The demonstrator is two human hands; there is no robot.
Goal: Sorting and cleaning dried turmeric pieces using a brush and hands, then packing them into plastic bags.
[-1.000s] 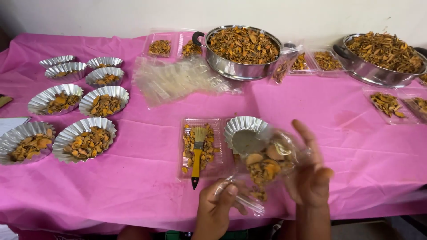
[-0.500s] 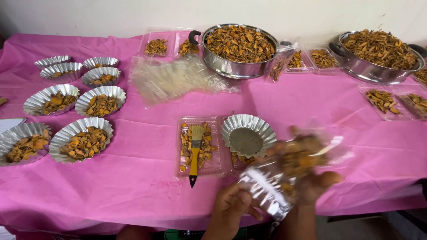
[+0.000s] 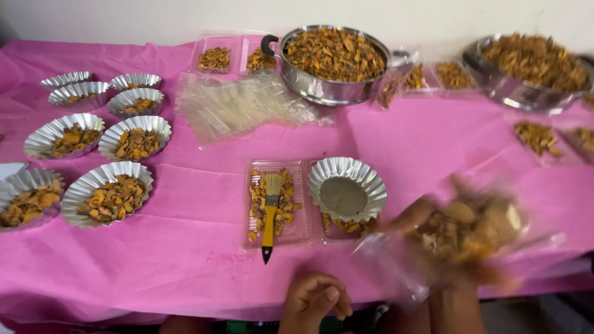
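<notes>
Bagging of dried orange pieces, partly done.
Right hand [image 3: 458,247] (blurred) clamped a clear bag [image 3: 476,232] of pieces; left hand [image 3: 317,298] lay curled shut, empty, below the brush [image 3: 270,210]. Emptied foil cup [image 3: 346,188] sat just beyond the fingers; filled foil cups [image 3: 114,193] remained far left of them, unbagged.
</notes>
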